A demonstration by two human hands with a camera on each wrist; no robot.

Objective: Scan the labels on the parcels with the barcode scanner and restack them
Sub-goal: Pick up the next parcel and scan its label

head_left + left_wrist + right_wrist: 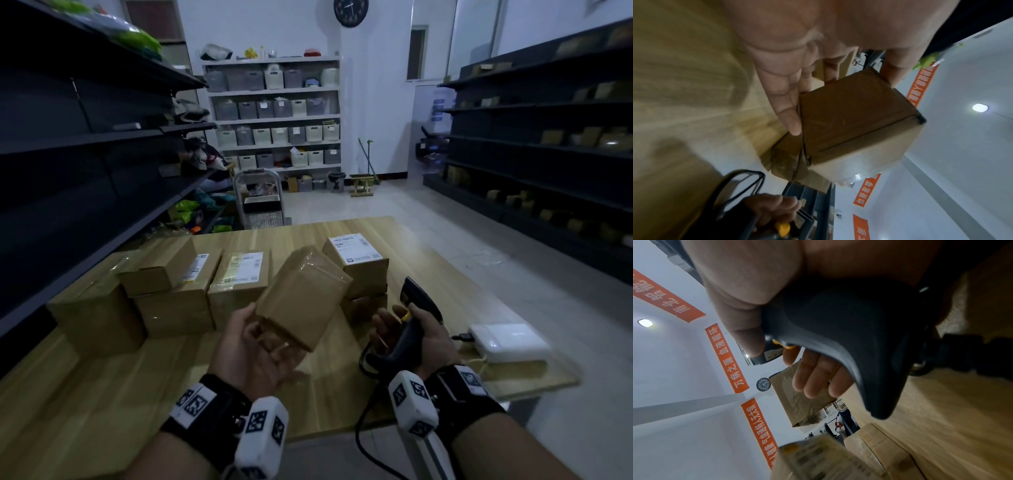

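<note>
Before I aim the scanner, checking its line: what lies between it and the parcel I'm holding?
Only my right hand's fingers lie between the scanner and the held parcel, as the head view shows.

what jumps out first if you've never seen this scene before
A brown cardboard parcel held tilted in the air by the left hand, with no label showing on its visible faces. Beside it the right hand grips a black barcode scanner with a yellow trigger. Behind them, more parcels sit stacked on the wooden table, several showing white labels.
</note>
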